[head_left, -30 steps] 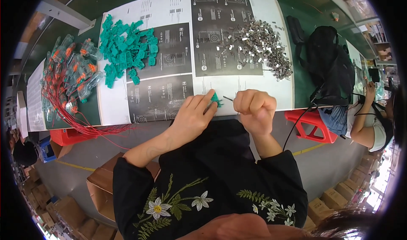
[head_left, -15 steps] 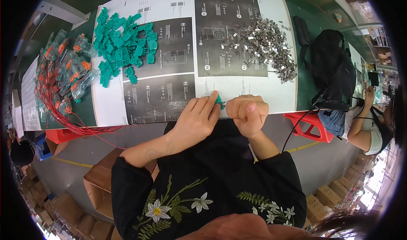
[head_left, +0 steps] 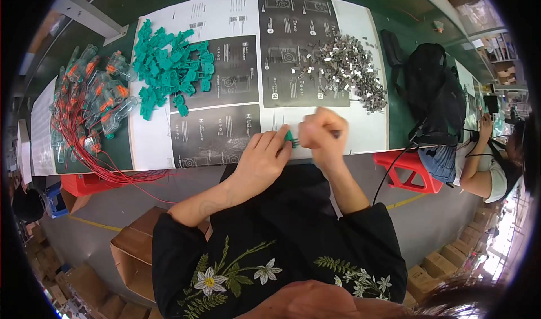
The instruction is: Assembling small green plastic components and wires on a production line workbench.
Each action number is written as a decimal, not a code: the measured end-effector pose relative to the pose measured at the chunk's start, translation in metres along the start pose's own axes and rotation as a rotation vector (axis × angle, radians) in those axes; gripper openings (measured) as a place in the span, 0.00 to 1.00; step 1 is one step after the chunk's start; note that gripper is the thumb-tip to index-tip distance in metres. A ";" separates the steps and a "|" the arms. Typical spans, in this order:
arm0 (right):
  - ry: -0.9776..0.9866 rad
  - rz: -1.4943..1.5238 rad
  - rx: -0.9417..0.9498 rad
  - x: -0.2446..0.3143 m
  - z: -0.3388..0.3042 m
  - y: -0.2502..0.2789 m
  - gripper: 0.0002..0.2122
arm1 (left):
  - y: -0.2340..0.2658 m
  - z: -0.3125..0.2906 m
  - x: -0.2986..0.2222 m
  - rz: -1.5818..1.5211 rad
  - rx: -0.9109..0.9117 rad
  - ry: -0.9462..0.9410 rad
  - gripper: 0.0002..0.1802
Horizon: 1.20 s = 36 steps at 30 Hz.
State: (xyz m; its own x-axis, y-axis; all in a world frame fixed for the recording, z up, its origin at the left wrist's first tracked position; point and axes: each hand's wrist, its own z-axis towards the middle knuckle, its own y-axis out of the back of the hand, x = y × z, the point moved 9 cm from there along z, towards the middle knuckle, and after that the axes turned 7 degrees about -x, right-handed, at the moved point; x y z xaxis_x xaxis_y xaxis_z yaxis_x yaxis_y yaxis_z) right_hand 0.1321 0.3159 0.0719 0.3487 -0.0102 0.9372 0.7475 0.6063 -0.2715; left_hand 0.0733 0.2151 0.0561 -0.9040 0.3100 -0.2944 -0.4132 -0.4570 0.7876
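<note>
The hands have drawn together: left hand pinches a green clip, right hand fisted, pressing a small part into it.

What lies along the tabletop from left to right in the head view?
Bundle of red wires with clear orange-tipped plastic parts → heap of green plastic pieces → pile of small grey metal clips → black backpack.

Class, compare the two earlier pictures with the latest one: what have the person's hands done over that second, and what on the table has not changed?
The hands closed together: a second ago a gap lay between them, now the right hand meets the left hand at the small green part, pinched in the left fingers throughout. The green parts pile, metal clips heap, red-wired pieces and black bag lie as before.
</note>
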 end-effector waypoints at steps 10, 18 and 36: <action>0.723 -0.217 0.105 0.020 -0.073 -0.014 0.14 | 0.004 0.002 0.004 -0.092 -0.029 0.111 0.17; 0.717 -0.171 0.067 -0.018 -0.088 -0.003 0.14 | 0.000 0.002 0.005 -0.070 0.006 0.105 0.16; -0.439 -0.423 -0.170 0.030 -0.040 0.015 0.04 | 0.020 -0.013 0.022 -0.697 -0.284 0.605 0.20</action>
State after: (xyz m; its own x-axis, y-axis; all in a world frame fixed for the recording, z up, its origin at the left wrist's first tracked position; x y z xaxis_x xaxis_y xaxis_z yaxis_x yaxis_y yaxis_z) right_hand 0.1765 0.2927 0.0871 -0.2341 0.1276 0.9638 0.8620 0.4858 0.1450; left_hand 0.0441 0.2017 0.0580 -0.3165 0.1422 -0.9379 -0.8178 -0.5418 0.1938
